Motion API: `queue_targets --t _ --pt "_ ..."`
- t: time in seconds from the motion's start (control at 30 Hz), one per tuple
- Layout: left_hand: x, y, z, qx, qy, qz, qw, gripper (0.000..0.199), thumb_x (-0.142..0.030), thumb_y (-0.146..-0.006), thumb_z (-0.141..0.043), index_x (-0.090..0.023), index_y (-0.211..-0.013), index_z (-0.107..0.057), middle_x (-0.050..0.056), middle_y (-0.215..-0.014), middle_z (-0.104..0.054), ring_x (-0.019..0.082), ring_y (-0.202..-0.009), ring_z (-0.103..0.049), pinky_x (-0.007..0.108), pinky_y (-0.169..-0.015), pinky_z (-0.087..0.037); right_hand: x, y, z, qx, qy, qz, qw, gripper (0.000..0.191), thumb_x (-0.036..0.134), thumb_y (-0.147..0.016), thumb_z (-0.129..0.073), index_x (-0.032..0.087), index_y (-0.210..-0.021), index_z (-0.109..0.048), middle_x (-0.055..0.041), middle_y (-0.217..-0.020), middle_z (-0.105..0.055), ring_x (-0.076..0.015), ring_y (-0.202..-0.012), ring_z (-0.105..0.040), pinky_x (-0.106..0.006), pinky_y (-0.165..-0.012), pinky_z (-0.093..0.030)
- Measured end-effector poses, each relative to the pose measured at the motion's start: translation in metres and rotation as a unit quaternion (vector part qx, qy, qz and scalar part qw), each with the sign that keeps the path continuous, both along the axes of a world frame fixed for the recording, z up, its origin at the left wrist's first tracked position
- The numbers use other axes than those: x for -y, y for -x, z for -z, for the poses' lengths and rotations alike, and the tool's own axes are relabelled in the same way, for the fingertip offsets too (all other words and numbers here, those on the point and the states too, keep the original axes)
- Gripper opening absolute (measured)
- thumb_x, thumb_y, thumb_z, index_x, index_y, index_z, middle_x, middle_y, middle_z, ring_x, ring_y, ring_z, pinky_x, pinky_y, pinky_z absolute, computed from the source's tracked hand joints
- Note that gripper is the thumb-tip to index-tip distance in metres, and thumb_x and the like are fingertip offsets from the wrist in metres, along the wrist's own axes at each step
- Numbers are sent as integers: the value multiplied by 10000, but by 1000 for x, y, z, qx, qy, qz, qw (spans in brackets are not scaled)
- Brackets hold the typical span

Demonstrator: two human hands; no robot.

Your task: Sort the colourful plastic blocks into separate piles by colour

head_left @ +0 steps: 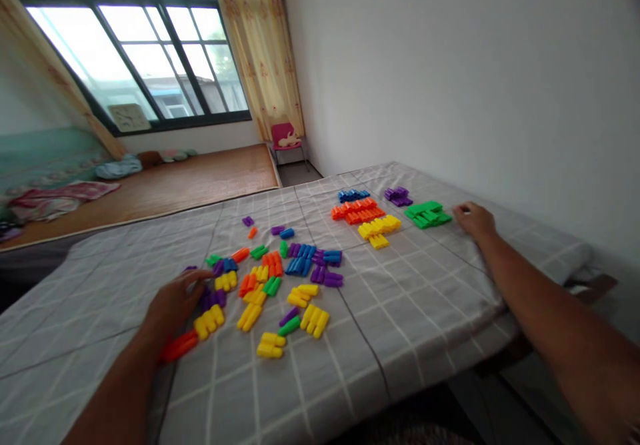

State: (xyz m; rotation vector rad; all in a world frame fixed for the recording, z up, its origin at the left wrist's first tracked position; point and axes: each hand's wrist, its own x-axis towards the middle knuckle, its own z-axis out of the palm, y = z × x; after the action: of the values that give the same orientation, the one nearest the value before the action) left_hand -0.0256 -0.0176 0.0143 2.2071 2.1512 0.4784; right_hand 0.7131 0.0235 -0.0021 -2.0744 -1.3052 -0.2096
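Five single-colour piles point(365, 215) sit on the checked cloth point(425, 312); your right hand point(475, 220) is curled beside the green one point(428, 214), your left hand point(173, 304) at scattered pieces point(300, 262) (I can't tell either grip).

The pieces point(315, 320) are yellow, orange, green, blue and purple, the cloth point(415, 298) checked grey.

The left hand point(173, 300) is at scattered coloured pieces point(273, 264), the right hand point(476, 220) beside green ones point(427, 214).

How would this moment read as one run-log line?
left hand: at scattered pieces, grip unclear | right hand: curled, beside green pile | nearby: blue pile, orange pile, yellow pile, purple pile
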Motion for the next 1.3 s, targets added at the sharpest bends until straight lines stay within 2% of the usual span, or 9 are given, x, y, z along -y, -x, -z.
queue_targets --t 0.13,0.23,0.37,0.47,0.57,0.77,0.9,1.03,1.3 --pt "5 -9 -1 23 -11 59 998 437 -485 -850 -413 -235 -1106 -664 60 -1171 -664 238 -1057 -628 352 -936 -487 -5 19 -17 40 -98 -4 994 207 287 -841 -482 184 -927 -639 -140 -945 -699 -234 -775 -628 -383 -778 -477" --pt "5 -12 1 35 -25 87 995 417 -485 -858 -450 -225 -1095 -674 71 -1193 -649 230 -1102 -601 349 -987 -459 -6 80 -46 46 -155 -147 976 265 363 -886 -475 198 -1010 -641 -114 -980 -696 -216 -735 -626 -365 -701 -499" --pt "7 -17 3 30 -36 97 994 354 -382 -877 -432 -215 -1042 -697 71 -1179 -656 223 -1096 -596 354 -982 -456 -1 202 -73 35 -62 -394 916 278 396 -882 -522 190 -1000 -668 -88 -945 -706 -183 -718 -635 -311 -660 -509" --pt "9 -18 2 21 -37 89 995 338 -343 -873 -432 -220 -1027 -706 65 -1140 -678 223 -1049 -615 347 -932 -473 -2 289 -67 67 5 -578 813 242 282 -888 -518 201 -1058 -671 -79 -1019 -706 -174 -794 -649 -317 -758 -523" --pt "10 -17 1 15 -26 82 996 339 -345 -871 -437 -227 -1034 -710 60 -1081 -707 228 -985 -636 336 -858 -489 -16 354 -51 137 26 -672 727 341 101 -844 -501 217 -1119 -666 -84 -1131 -687 -199 -1020 -627 -374 -950 -464" --pt "10 -16 0 11 -18 78 997 342 -364 -866 -447 -236 -1020 -724 54 -1034 -729 224 -940 -649 314 -803 -489 -53 411 -35 214 84 -663 713 433 4 -765 -532 184 -1130 -679 -88 -1019 -716 -195 -917 -636 -332 -886 -470" --pt "10 -17 -3 15 -9 74 997 366 -381 -865 -434 -236 -1033 -725 57 -1054 -727 230 -929 -654 319 -796 -492 -56 397 -43 184 47 -646 739 283 121 -832 -566 177 -1075 -700 -100 -1009 -713 -216 -960 -611 -349 -896 -453" --pt "8 -13 -2 13 -5 75 997 383 -413 -857 -429 -249 -1036 -724 48 -1038 -733 228 -915 -661 313 -816 -497 -51 339 -49 36 -9 -594 803 260 236 -869 -554 171 -1078 -695 -100 -1030 -696 -197 -916 -621 -338 -843 -492" --pt "-2 -3 -2 -8 31 64 997 471 -505 -837 -398 -245 -1080 -707 53 -1089 -725 246 -906 -673 314 -813 -517 -49 110 -28 -269 -94 -274 918 453 439 -777 -611 165 -1133 -670 -79 -934 -703 -170 -731 -633 -297 -610 -536"
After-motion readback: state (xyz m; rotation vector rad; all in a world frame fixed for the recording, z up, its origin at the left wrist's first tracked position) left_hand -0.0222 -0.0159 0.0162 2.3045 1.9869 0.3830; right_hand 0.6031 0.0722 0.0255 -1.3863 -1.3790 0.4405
